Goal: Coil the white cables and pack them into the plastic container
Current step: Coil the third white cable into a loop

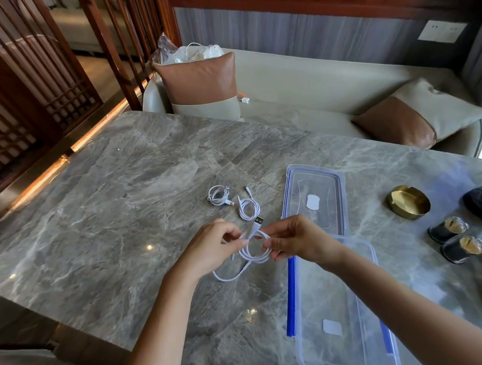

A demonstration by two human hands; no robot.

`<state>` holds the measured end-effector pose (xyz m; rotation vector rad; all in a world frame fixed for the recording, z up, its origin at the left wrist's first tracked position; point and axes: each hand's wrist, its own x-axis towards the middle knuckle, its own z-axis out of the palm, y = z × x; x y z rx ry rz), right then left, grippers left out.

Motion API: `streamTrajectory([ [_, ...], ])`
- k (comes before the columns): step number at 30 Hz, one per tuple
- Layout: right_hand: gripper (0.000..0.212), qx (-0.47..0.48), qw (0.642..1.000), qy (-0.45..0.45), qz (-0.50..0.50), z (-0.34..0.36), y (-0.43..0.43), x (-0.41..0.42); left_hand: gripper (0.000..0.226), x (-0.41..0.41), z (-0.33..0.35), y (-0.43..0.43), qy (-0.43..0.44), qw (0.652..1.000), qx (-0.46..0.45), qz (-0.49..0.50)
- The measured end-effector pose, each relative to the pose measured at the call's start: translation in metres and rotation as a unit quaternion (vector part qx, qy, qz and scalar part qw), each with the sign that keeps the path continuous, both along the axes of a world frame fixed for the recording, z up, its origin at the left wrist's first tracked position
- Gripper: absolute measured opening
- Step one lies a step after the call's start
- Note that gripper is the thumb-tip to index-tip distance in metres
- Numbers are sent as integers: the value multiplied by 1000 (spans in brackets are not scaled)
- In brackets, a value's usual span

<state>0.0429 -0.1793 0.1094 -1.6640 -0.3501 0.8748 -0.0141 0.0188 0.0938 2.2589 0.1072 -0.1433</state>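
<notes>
Both hands up over the grey surface (116, 190): left hand (213, 249) and right hand (297, 241) fingers pinch a white cable (252, 255), half looped, just left of the plastic container (340, 303); its label unreadable.

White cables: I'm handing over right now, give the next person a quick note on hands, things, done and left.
Left hand and right hand: both pinch the cable in hand, partly looped, its tail on the marble table.
Two coiled cables lie on the table beyond the hands.
Plastic container sits open and empty, its lid lying beyond it.
Done: two coils.
Left: finish this coil, pack all three, probably close the lid.
</notes>
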Motion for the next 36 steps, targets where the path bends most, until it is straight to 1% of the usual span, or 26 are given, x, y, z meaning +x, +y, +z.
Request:
streamTrajectory([
  [3,20,5,1000,-5,-9,-2,1,-2,10,-2,-3,-3,14,999,-34,20],
  [5,17,8,1000,-12,-13,-1,1,-3,6,-3,-2,-2,43,993,-105,36],
  [7,15,18,1000,-12,-20,1,2,-3,3,-4,1,-1,80,978,-190,30],
  [9,16,34,998,-10,-43,1,4,-2,8,-7,1,-1,117,961,-252,11],
  [11,21,51,995,3,-85,1,7,-2,12,-12,-2,-6,127,944,-304,33],
  [13,21,72,990,21,-116,0,11,-3,13,-16,-8,-12,103,917,-372,101],
  [14,20,85,988,31,-125,0,14,-4,11,-17,-9,-14,90,896,-416,129],
  [16,20,109,982,56,-147,0,21,-8,16,-16,-8,-19,63,850,-498,161],
  [17,20,117,979,65,-157,-1,24,-9,17,-14,-7,-21,52,832,-525,173],
  [19,23,129,973,81,-175,-3,27,-12,14,-10,-5,-27,32,812,-547,200],
  [21,25,136,967,72,-202,-5,25,-13,23,-5,-4,-33,22,806,-546,229],
  [22,22,132,966,53,-218,-5,24,-14,26,-4,-2,-35,15,803,-544,244],
  [24,10,114,965,24,-234,-5,22,-17,23,-3,0,-33,-4,790,-545,279],
  [25,19,102,969,33,-225,-5,21,-19,20,-2,2,-31,-15,784,-546,294],
  [27,44,62,979,106,-160,-5,22,-27,17,-2,5,-27,-30,782,-545,300],
  [29,56,47,977,186,-97,-9,26,-38,18,-3,8,-26,-24,796,-540,273],
  [31,54,88,964,232,-100,-14,32,-48,20,-6,10,-26,-2,823,-522,224],
  [34,41,164,936,249,-186,-14,38,-53,23,-7,12,-24,25,850,-498,170],
  [36,34,188,921,244,-238,-11,34,-48,22,-6,12,-20,36,866,-474,159],
])
